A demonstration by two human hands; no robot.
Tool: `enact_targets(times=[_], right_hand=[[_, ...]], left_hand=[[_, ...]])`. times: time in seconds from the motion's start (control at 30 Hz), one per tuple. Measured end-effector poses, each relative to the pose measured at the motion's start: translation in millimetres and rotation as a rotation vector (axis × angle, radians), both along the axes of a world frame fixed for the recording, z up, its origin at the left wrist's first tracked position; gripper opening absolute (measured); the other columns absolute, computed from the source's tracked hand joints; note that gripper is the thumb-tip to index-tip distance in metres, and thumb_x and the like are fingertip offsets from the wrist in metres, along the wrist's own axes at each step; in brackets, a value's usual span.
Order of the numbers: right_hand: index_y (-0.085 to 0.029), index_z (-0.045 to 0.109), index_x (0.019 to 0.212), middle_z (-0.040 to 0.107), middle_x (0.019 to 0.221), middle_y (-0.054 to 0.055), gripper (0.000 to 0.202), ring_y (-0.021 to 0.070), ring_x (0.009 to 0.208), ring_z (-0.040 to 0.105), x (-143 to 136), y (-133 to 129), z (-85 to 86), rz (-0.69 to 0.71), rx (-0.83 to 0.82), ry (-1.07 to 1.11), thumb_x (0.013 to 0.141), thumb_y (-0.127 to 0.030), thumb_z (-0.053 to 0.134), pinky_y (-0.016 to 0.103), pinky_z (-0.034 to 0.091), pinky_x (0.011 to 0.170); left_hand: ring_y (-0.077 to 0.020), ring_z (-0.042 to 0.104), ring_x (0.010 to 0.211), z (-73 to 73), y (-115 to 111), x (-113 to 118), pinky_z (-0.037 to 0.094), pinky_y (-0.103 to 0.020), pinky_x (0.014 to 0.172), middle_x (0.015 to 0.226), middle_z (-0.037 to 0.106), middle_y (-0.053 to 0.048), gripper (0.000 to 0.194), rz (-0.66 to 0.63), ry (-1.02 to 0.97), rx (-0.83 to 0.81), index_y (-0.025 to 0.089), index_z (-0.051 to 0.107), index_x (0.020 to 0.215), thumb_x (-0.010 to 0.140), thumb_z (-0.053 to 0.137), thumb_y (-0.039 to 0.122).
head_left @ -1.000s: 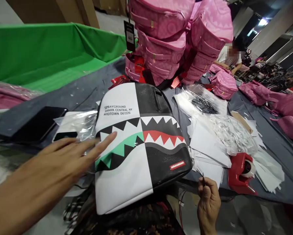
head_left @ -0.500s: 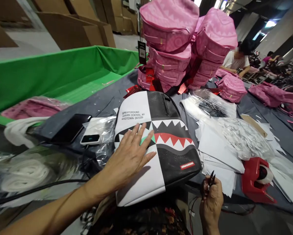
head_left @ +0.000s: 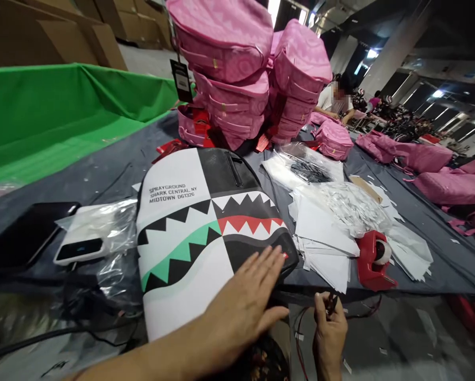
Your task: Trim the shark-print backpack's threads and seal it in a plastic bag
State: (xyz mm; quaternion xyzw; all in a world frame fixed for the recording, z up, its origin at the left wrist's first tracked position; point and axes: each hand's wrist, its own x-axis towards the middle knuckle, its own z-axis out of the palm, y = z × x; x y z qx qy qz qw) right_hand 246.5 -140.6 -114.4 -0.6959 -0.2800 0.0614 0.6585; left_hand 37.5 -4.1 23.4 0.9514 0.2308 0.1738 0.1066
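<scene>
Left hand (head_left: 243, 293) lies flat over the lower black part of the backpack (head_left: 182, 238), thumb apart from fingers; right of it, the right hand (head_left: 330, 325) clamps a small dark tool (head_left: 331, 304) near the desk (head_left: 431, 227).

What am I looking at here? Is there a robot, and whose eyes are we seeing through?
There's no robot here, just a person's two bare hands. All the pictures come from one camera worn on that person's head, looking forward and down, so you see nearly what they see.

The left hand is spread palm down over the front of a backpack with zigzag shark teeth on it. The right hand holds a small dark tool, mostly hidden by the fingers.

The table has a dark cover. On it are piled pink bags, white papers and a red tape dispenser. Farther back is another person.
</scene>
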Motion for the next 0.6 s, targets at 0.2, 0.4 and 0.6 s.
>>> enact_targets(times=[0.2, 0.4, 0.6], right_hand=[[-0.024, 0.065, 0.126, 0.065, 0.072, -0.002, 0.035, 0.0091, 0.056, 0.056, -10.1, 45.3, 71.0, 0.641, 0.104, -0.650, 0.092, -0.023, 0.066, 0.020, 0.047, 0.057], [-0.018, 0.073, 0.109, 0.056, 0.058, -0.004, 0.021, 0.0090, 0.049, 0.048, -16.8, 72.3, 103.9, 0.719, 0.103, -1.054, 0.100, -0.029, 0.058, 0.023, 0.033, 0.048], [-0.016, 0.067, 0.083, 0.062, 0.067, -0.001, 0.024, 0.0085, 0.057, 0.054, -36.7, 73.5, 112.3, 0.781, 0.057, -0.776, 0.100, -0.022, 0.050, 0.020, 0.037, 0.053]], left_hand=[[-0.0251, 0.043, 0.142, 22.7, -25.7, -36.6, 0.047, -0.041, 0.114, 0.158, 0.039, -0.007, 0.071, 0.108, -0.141, 0.146, 0.026, 0.012, 0.160, 0.099, 0.045, 0.045], [-0.0240, 0.041, 0.143, -20.9, -4.3, -118.3, 0.043, -0.041, 0.117, 0.157, 0.039, 0.006, 0.066, 0.262, -0.172, 0.172, 0.043, 0.027, 0.155, 0.094, 0.043, 0.021], [-0.0235, 0.033, 0.147, -45.1, 16.4, -167.7, 0.027, -0.043, 0.124, 0.158, 0.035, 0.006, 0.074, 0.332, 0.017, 0.368, 0.041, 0.016, 0.158, 0.090, 0.027, 0.012]])
